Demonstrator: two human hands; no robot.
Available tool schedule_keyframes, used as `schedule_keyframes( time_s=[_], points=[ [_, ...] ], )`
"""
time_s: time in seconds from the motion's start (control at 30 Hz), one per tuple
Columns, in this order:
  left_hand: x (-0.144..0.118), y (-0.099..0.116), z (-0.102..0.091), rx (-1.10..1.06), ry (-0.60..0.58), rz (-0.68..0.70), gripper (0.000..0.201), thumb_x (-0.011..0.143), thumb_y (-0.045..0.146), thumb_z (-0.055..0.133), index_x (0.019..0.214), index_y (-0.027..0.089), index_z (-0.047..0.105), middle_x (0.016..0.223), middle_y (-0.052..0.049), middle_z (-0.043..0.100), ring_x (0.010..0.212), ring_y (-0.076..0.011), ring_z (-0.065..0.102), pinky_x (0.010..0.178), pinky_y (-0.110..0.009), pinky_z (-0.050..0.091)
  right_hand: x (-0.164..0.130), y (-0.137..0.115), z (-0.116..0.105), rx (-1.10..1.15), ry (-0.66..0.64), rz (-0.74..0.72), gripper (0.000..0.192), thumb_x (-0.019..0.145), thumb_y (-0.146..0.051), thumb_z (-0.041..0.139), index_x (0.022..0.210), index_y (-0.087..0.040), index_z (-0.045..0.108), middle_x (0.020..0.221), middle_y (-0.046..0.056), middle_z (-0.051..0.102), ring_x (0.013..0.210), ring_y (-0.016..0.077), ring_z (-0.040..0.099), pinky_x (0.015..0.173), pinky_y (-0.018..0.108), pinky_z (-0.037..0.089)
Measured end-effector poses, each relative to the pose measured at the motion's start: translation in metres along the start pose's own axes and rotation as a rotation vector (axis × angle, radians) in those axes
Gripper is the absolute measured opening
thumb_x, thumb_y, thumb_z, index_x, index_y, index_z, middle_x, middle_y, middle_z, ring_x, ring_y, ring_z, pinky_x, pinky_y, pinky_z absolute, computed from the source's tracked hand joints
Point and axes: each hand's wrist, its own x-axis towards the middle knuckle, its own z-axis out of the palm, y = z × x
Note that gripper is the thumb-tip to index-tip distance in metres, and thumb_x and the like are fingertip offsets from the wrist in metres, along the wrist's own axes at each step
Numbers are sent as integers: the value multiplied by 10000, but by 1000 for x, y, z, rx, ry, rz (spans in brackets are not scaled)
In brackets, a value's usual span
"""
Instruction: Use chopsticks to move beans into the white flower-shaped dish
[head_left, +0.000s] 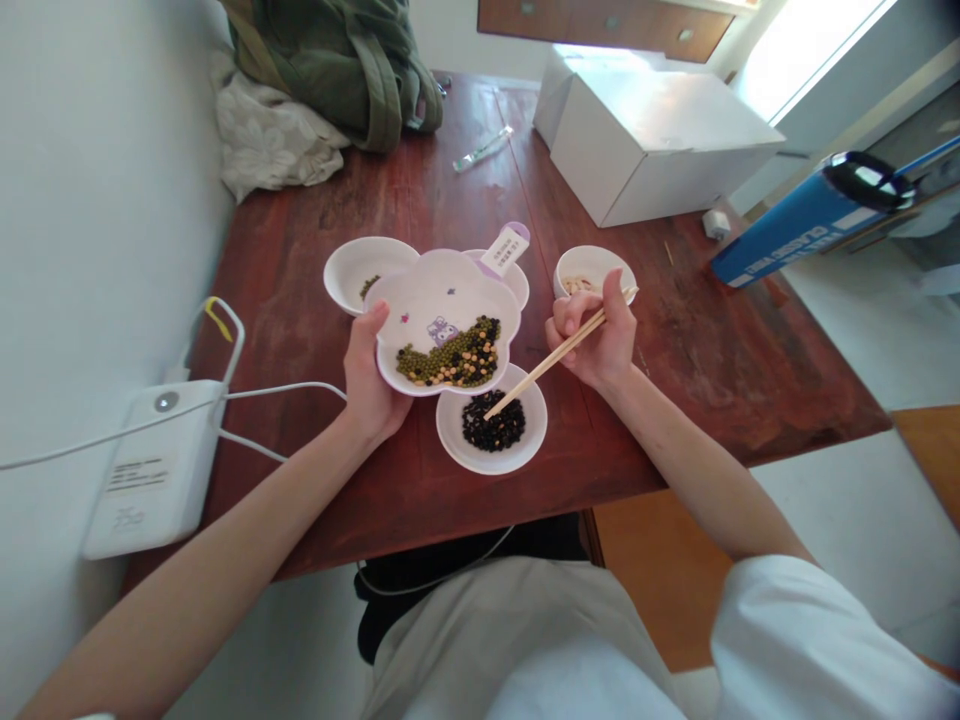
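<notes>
My left hand (371,385) grips the left edge of a white, flower-shaped plate (420,300) with a lilac rim and a labelled tab, raised and tilted toward me. Mixed green, black and tan beans (457,358) lie along its lower side. In my right hand (600,335) is a pair of wooden chopsticks (559,352), fingers closed round them. Their tips reach into a white bowl (534,440) of black beans (493,425), just below the plate. Behind the plate, another bowl (519,288) is mostly hidden.
A bowl (345,265) with a few green beans stands at left, and one with pale pieces (615,268) at right. Around them are a white box (637,130), a blue bottle (799,225), a green bag (330,60), and a white power bank (161,460) with cables.
</notes>
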Motion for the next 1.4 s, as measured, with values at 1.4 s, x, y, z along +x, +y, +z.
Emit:
schedule_keyframes(
  time_s=[1.4],
  points=[
    [-4, 0, 1, -37, -83, -53, 351, 941, 469, 609, 1169, 242, 750, 1370, -40, 698, 1482, -385, 464, 1163, -567, 496, -5, -2, 5, -59, 80, -38, 688, 967, -688, 553, 454, -232, 601, 424, -19, 341, 350, 97, 347, 311, 230, 294]
  ],
)
